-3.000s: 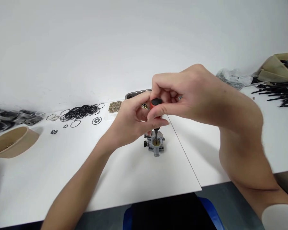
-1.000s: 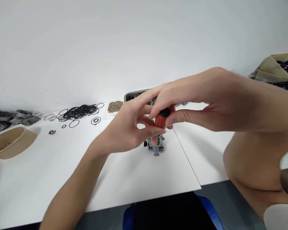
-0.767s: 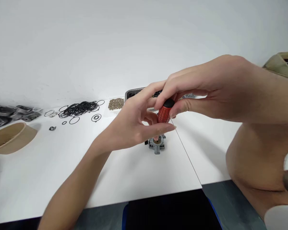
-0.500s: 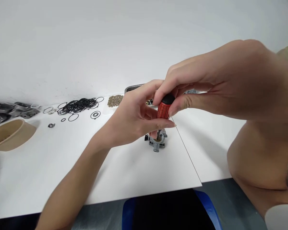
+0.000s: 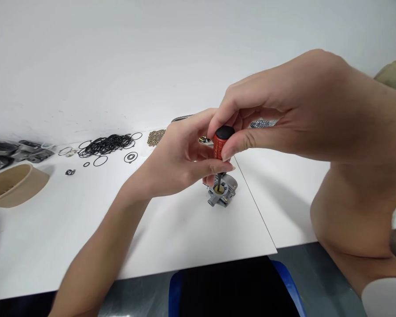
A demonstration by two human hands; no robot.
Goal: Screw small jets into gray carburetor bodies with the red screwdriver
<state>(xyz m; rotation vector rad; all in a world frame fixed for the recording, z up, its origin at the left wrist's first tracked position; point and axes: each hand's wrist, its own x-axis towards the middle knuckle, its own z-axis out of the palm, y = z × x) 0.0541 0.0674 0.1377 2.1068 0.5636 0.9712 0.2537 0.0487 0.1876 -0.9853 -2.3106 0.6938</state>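
Note:
A red screwdriver (image 5: 219, 148) with a black cap stands nearly upright, its shaft reaching down into the round bore of a grey metal carburetor-like part (image 5: 225, 193) on the white table. My right hand (image 5: 270, 110) pinches the top of the handle between thumb and fingers. Around the lower handle, my left hand (image 5: 181, 158) has its thumb and fingers closed from the left side. The screwdriver's tip is inside the bore, and part of the metal body is hidden under my left fingers.
Black rubber rings (image 5: 107, 146) lie at the back left, beside small brass pieces (image 5: 156, 137). Further left are a beige bowl (image 5: 36, 180) and grey metal parts (image 5: 33, 152). Small silvery pieces (image 5: 262, 123) show behind my right hand. A blue-edged chair (image 5: 224, 286) stands below the table edge.
The metal part has turned on the table and sits slightly further right. Both hands and the screwdriver have shifted a little to the left.

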